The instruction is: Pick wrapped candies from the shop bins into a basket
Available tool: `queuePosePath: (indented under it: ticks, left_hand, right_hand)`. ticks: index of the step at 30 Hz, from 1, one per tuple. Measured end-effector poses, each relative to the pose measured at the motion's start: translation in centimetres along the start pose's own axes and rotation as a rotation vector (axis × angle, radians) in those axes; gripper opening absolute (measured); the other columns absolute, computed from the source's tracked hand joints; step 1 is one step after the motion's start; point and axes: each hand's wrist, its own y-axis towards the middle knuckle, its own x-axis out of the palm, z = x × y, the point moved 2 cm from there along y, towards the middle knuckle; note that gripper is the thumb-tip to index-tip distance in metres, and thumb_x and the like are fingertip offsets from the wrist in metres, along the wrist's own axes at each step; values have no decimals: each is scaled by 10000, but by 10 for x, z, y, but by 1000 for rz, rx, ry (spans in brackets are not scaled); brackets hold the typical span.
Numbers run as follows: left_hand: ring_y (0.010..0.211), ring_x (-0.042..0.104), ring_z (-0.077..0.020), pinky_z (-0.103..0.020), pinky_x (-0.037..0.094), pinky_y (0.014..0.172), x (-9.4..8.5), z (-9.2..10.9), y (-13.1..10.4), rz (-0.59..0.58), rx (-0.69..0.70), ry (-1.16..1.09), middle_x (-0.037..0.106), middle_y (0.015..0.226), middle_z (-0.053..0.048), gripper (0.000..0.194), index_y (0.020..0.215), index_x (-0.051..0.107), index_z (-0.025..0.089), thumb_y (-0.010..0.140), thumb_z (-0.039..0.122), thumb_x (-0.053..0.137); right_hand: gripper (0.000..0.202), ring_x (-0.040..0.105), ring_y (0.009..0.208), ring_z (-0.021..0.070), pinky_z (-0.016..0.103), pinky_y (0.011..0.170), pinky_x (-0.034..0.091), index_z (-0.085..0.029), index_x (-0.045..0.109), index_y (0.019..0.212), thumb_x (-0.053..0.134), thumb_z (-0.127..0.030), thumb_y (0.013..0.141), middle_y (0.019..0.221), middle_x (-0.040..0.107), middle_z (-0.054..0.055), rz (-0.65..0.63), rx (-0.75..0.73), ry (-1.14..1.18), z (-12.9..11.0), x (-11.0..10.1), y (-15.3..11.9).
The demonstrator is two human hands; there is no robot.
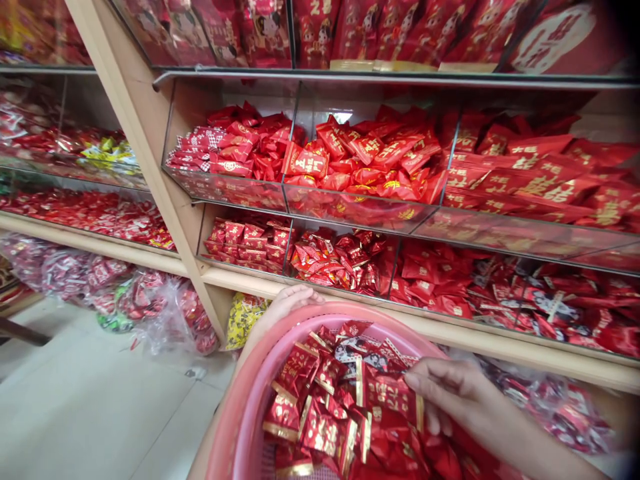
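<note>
A pink plastic basket full of small wrapped packets, mostly red with gold ends, is close in front of me. My left arm runs round its outer left side, and my left hand holds the far part of the rim, its fingers partly hidden. Inside the basket, my right hand is closed, thumb and fingers pinching the edge of a red candy packet with gold lettering. Under this packet and beside it lie more red and gold packets. A packet with a black-and-white picture shows near the far rim.
Beyond the basket stands a wooden shelf unit with clear-fronted bins of red sweets. Larger red bags fill the top shelf. Below are a yellow bag and plastic sacks by the tiled floor.
</note>
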Motion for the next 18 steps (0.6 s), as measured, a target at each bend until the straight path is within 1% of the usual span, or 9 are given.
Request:
queuePosePath:
  ticks: [5, 8, 10, 13, 18]
  left_hand:
    - [787, 656, -174, -280, 476, 822, 0, 1, -2, 39, -2, -8, 701, 771, -50, 192, 731, 677, 129, 697, 315, 710]
    - [799, 649, -174, -283, 471, 826, 1, 1, -3, 14, 23, 16, 698, 798, -63, 190, 747, 678, 125, 730, 314, 681]
    - [787, 644, -165, -272, 471, 803, 2, 1, -4, -12, 29, 35, 696, 815, -70, 193, 758, 676, 121, 766, 311, 646]
    - [757, 640, -153, -260, 470, 769, 4, 0, -5, -24, 16, 42, 694, 812, -72, 207, 766, 675, 118, 795, 313, 613]
    - [760, 638, -158, -269, 468, 782, 3, 0, -6, -24, 28, 35, 692, 801, -62, 199, 746, 667, 127, 777, 321, 637]
  right_hand:
    - [363, 558, 465, 106, 200, 472, 403, -188, 561, 719, 508, -518, 863, 522, 622, -7, 12, -7, -6, -1, -3, -5]
    - [377, 540, 450, 102, 199, 448, 377, -191, 552, 719, 504, -540, 854, 538, 632, 0, 10, 19, -15, 1, -2, -10]
    - [389, 532, 434, 102, 199, 430, 361, -193, 544, 718, 495, -555, 851, 527, 625, -2, 13, 34, -29, 4, 0, -11]
    - [398, 538, 443, 105, 199, 441, 381, -194, 534, 728, 465, -562, 863, 520, 617, -7, 28, 13, -53, 6, 5, -8]
    - [399, 534, 457, 108, 204, 463, 414, -193, 524, 795, 418, -568, 881, 548, 626, -9, 19, -18, -87, 1, 14, 1]
